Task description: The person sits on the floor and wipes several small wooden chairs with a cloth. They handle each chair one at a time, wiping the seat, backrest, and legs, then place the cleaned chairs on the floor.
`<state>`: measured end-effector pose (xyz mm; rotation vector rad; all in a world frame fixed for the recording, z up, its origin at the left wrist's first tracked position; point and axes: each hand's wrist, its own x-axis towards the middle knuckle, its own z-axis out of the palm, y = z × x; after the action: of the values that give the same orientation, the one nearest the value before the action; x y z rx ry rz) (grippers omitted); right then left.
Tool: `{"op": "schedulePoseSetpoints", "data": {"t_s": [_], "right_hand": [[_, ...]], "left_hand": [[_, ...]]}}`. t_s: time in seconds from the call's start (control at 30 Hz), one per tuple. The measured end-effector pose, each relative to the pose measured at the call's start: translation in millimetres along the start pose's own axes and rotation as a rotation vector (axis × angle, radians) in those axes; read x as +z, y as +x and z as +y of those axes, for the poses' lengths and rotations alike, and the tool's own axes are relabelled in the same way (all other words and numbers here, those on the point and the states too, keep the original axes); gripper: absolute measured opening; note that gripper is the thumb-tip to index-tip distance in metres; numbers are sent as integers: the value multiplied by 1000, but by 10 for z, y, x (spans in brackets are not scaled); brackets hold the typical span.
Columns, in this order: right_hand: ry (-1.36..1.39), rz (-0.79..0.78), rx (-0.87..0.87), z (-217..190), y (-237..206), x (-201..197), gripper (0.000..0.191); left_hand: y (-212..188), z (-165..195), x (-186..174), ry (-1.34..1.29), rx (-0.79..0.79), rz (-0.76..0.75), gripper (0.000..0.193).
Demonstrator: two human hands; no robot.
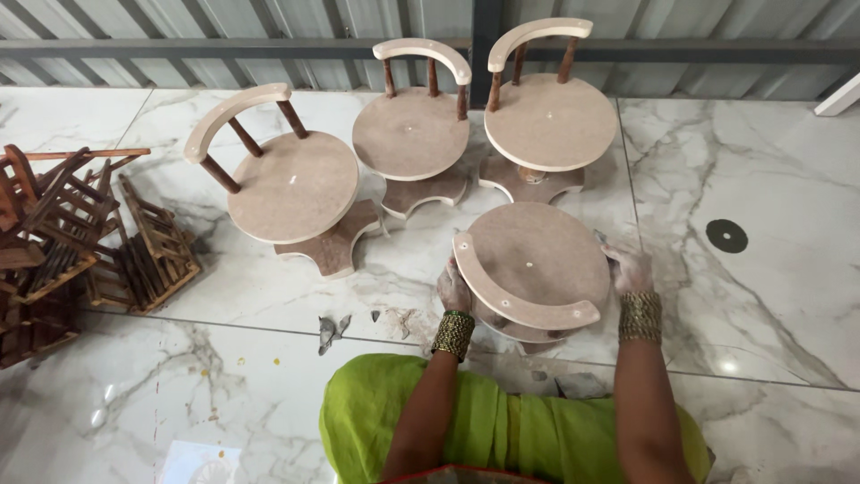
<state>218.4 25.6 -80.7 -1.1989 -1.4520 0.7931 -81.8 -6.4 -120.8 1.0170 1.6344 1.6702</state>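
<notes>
A small round chair (537, 260) of pale brown board stands on the marble floor right in front of me, its curved backrest (520, 300) nearest to me. My left hand (453, 289) grips the seat's left edge beside the backrest end. On the seat's right edge rests my right hand (630, 269), closed on the rim. Both wrists wear stacks of gold and green bangles. My green clothing fills the bottom of the view.
Three more small round chairs (291, 184) (410, 133) (549, 121) stand behind, near a grey corrugated wall. A pile of dark wooden slatted racks (81, 242) lies at left. Scraps (333, 330) and a black disc (726, 236) lie on the floor.
</notes>
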Motion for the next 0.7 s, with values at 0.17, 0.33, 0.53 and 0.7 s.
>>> {"op": "schedulePoseSetpoints", "data": {"t_s": [0.17, 0.33, 0.53, 0.7], "right_hand": [[205, 85, 202, -100, -124, 89, 26], [624, 266, 341, -132, -431, -15, 31], [291, 364, 18, -342, -227, -110, 37], [-168, 499, -42, -603, -66, 258, 33]], "left_hand": [[-92, 25, 2, -48, -109, 29, 55], [-128, 170, 6, -208, -165, -117, 54], [-152, 291, -21, -307, 7, -229, 54], [-154, 191, -44, -260, -156, -414, 57]]}}
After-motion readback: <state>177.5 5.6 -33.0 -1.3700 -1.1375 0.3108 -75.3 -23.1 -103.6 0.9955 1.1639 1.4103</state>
